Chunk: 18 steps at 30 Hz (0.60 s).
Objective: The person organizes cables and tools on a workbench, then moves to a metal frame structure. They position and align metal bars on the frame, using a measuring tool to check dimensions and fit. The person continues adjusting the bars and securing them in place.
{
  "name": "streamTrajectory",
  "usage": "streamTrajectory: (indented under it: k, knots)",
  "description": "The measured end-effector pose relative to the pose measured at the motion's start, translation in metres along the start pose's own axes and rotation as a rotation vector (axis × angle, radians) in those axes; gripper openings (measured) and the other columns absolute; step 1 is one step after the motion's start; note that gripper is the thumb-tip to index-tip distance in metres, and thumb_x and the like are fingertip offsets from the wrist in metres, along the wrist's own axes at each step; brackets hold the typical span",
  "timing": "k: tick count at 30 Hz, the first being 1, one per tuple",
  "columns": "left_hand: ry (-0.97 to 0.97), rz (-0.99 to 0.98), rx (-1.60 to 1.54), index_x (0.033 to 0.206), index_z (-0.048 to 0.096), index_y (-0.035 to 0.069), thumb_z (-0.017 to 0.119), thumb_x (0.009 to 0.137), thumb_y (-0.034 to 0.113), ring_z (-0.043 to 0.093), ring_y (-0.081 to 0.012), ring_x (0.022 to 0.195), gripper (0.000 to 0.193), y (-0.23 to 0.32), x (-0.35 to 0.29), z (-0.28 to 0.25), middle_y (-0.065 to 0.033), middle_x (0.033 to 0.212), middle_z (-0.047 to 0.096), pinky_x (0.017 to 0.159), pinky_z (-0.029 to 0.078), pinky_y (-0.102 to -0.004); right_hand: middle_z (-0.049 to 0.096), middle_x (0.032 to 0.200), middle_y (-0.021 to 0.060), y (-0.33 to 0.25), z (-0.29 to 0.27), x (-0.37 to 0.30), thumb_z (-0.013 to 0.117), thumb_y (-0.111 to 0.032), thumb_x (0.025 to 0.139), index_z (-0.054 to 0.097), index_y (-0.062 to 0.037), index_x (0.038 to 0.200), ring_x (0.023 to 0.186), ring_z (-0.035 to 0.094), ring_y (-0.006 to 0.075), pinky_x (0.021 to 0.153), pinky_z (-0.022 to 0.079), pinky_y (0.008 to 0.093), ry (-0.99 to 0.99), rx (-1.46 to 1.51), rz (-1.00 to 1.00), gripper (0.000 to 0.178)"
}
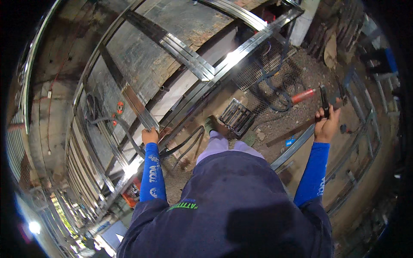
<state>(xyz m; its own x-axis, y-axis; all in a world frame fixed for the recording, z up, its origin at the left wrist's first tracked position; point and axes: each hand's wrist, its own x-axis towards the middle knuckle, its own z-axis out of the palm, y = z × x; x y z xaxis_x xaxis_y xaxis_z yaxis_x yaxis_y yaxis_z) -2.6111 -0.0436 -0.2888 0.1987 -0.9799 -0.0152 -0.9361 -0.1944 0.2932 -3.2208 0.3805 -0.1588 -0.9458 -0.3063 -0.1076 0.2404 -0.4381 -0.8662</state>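
My left hand [149, 136] grips the near end of a crossbar on a large shiny metal frame [189, 96], where the bar meets the frame's long side rail. The frame lies across a worn, scuffed board surface [146, 56]. Out to the right, my right hand [327, 125] is closed around a dark, narrow hand tool [325, 101] that points away from me; its exact kind is unclear. The tool is held apart from the frame, above the cluttered floor.
Between my feet and the frame stands a small slatted metal stool [236, 117]. Black cables [275, 92] coil near a red cylinder [303, 96]. An orange tape measure [120, 107] lies on the board. Another metal frame [365, 142] is at the right; a steel bar [294, 148] crosses the floor.
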Motion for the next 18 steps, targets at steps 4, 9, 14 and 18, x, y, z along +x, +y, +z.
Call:
streamTrajectory:
  k: [4, 9, 14, 18]
  knots:
    - [-0.01, -0.038, 0.068, 0.135, 0.059, -0.006, 0.081, 0.081, 0.054, 0.064, -0.0493, 0.121, 0.084, 0.032, 0.02, 0.006, -0.0366, 0.128, 0.063, 0.103, 0.053, -0.0525, 0.058, 0.107, 0.0051, 0.027, -0.009, -0.01, 0.056, -0.016, 0.11, 0.053, -0.0104, 0.135, 0.075, 0.053, 0.0145, 0.062, 0.049, 0.0328, 0.119, -0.095, 0.104, 0.025]
    - [-0.099, -0.113, 0.352, 0.162, 0.023, 0.01, 0.09, 0.072, 0.052, 0.06, -0.0485, 0.126, 0.12, 0.071, 0.014, 0.004, -0.0339, 0.153, 0.042, 0.108, 0.052, -0.0548, 0.059, 0.095, 0.0003, 0.077, -0.029, -0.063, 0.063, -0.021, 0.108, 0.061, -0.0088, 0.118, 0.068, 0.058, 0.0117, 0.057, 0.05, 0.0295, 0.182, -0.412, 0.233, 0.016]
    - [-0.234, -0.158, 0.437, 0.159, 0.022, 0.002, 0.092, 0.07, 0.034, 0.062, -0.0455, 0.128, 0.117, 0.084, 0.03, -0.001, -0.0335, 0.149, 0.047, 0.105, 0.055, -0.0509, 0.06, 0.091, 0.0002, 0.09, -0.056, -0.105, 0.067, -0.022, 0.106, 0.064, -0.0085, 0.114, 0.068, 0.063, 0.0115, 0.059, 0.053, 0.0294, 0.245, -0.411, 0.297, 0.016]
    - [-0.263, -0.017, 0.326, 0.141, 0.045, -0.004, 0.089, 0.07, 0.028, 0.067, -0.0447, 0.119, 0.089, 0.068, 0.051, -0.014, -0.0327, 0.13, 0.063, 0.103, 0.056, -0.0478, 0.062, 0.09, 0.0003, 0.091, -0.071, -0.1, 0.069, -0.021, 0.104, 0.064, -0.0079, 0.111, 0.07, 0.063, 0.0112, 0.06, 0.052, 0.0291, 0.237, -0.366, 0.234, 0.016]
